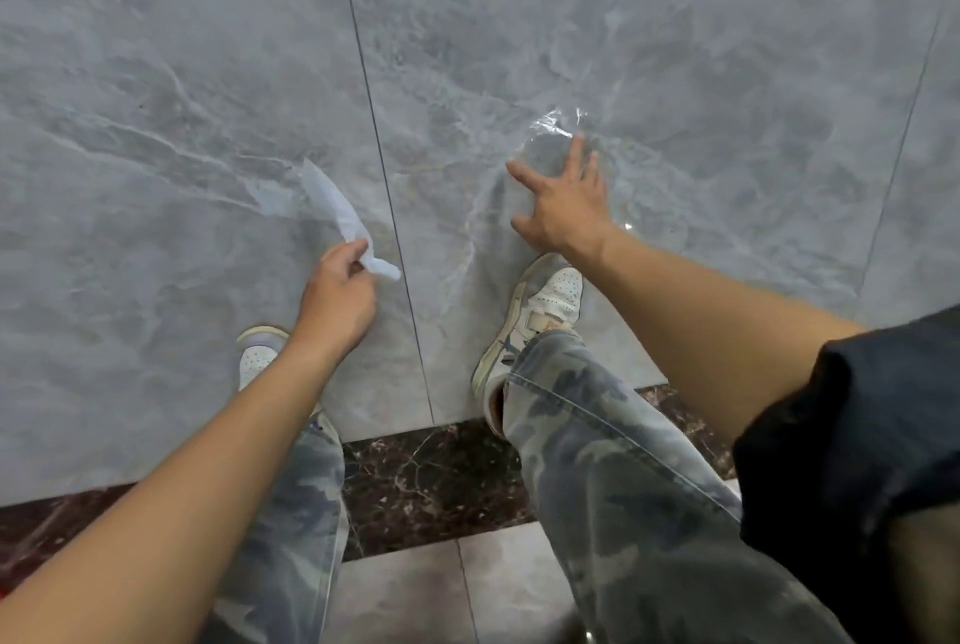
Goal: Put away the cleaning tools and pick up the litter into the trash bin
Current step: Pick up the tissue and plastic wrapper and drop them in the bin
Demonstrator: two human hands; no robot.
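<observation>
The left hand [337,298] kept a closed grip on a twisted strip of translucent white plastic film [337,207], raised above the grey marble-patterned floor tiles [182,124] left of the dark grout line. To the right, the right hand [563,204] was spread wide, fingers splayed over a crumpled clear plastic wrapper [556,129] lying on the floor just beyond a white sneaker [540,316]. Whether the fingertips touched it was unclear.

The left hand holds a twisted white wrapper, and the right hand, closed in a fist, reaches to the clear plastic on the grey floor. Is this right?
Not quite. In the head view the right hand is not a fist: its fingers are spread open over the clear plastic on the grey floor. The left hand does hold the twisted white wrapper.
</observation>
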